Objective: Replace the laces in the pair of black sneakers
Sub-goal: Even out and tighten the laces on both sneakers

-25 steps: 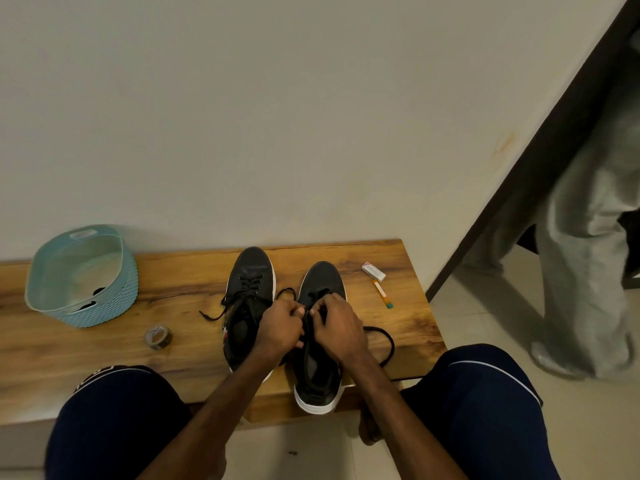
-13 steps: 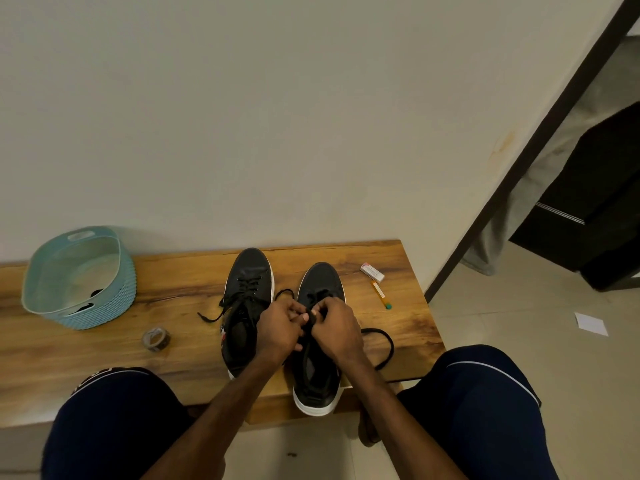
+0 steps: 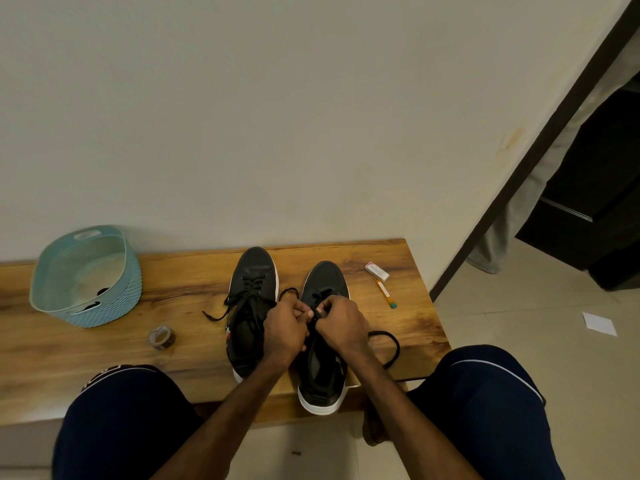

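The small white box (image 3: 376,271) beyond and right of the fingers carries print too small to read, and the white lettering on the dark shorts (image 3: 104,374) is cut off and illegible. A second ago a person in grey trousers stood in the doorway; that figure has gone, and a white slip of paper (image 3: 600,323) shows on the floor there. The hands have stayed where they were. The left hand (image 3: 284,336) and right hand (image 3: 341,327) meet knuckle to knuckle, fingers curled tight and pinching the black lace (image 3: 313,315) over the tongue of the right sneaker (image 3: 325,275), whose heel overhangs the near edge of the wooden bench (image 3: 398,327). A loose loop of that lace lies right of the fingers. The left sneaker (image 3: 254,271) sits just left of them, laced, partly hidden by the left hand. Farther left stand a roll of tape (image 3: 161,337) and a blue basket (image 3: 114,299). An orange pen (image 3: 386,294) lies beside the box.
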`<state>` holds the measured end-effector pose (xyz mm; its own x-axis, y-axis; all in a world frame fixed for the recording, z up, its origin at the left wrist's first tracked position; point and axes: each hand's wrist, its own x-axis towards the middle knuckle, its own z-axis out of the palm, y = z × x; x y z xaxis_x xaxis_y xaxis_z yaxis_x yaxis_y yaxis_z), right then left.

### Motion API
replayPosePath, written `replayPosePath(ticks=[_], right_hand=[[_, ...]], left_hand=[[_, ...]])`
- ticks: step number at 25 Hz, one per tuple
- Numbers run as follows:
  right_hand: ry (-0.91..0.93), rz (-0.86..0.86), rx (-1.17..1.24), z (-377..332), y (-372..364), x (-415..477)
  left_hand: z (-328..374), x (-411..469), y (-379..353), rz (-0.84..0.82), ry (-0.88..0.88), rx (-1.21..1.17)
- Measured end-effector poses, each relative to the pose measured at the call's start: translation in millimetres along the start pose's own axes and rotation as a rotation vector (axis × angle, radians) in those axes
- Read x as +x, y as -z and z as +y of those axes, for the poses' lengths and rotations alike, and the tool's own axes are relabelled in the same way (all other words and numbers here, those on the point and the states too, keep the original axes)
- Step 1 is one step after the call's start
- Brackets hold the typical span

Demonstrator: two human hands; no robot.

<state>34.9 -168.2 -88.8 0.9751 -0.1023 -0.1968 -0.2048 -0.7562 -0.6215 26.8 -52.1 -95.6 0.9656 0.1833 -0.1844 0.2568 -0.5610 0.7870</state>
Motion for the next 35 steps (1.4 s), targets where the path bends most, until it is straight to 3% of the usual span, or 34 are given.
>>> replayPosePath(ticks=[6,11,17,21,25,31,33,35], right_hand=[[-0.024,-0.024,0.094,3,0,0],[-0.007,0.013,-0.036,-2,-4,-4],[-0.069,-0.05,0.163,4,1,2],[0.006,-0.176,0.185,7,6,5],[0.068,-0.083,0.091,6,5,5],[0.158,0.014,-0.238,0,3,0],[0.151,-0.017,-0.249,1,5,-1],[0.161,-0.059,-0.28,3,7,-1]], left_hand=[[-1,1,-5,0.031,-0.043,0.113],[-1,-1,-8,0.008,-0.03,0.109],[0,0,-7,0.016,-0.042,0.137],[3,0,-9,-0.051,-0.083,0.186],[2,2,-6,-0.085,-0.06,0.115],[3,1,6,0.012,-0.058,-0.188],[9,0,9,0.072,-0.063,-0.424],[21,1,12,0.032,-0.035,-0.757]])
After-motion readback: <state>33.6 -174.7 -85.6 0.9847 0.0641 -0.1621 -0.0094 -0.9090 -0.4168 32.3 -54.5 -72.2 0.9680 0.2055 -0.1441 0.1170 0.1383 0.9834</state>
